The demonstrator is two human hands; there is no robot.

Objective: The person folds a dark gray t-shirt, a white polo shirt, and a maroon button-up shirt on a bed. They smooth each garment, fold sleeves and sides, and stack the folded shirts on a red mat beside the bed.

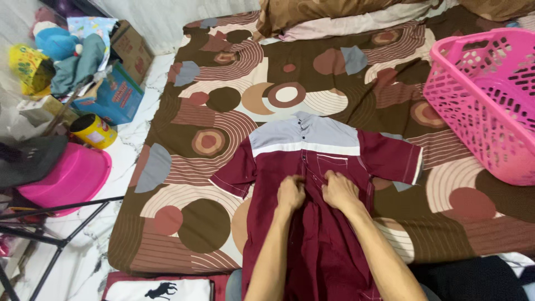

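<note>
A bed (223, 100) covered by a brown sheet patterned with circles and curved stripes fills most of the view. On it, at the right edge, stands a pink plastic laundry basket (485, 95) with a latticed wall, and pillows (345, 17) lie along the head end. A maroon short-sleeved shirt (329, 251) with a grey yoke and a white band lies spread front-up in the middle of the sheet, collar away from the person, both sleeves laid out flat to the sides.

To the left, on the marble floor (139, 122), sit a pink tub (67, 178), a yellow can (92, 131) and a heap of boxes and soft toys.

The left hand (291, 192) and the right hand (339, 189) rest side by side on the shirt's chest, at the button placket just below the white band. Each grip is closed, fingers curled in and pinching the cloth at the front opening.

Judging by how things lie, the shirt is laid out and smoothed but not yet folded: sleeves and body are still open, and the hands appear busy with the placket.
</note>
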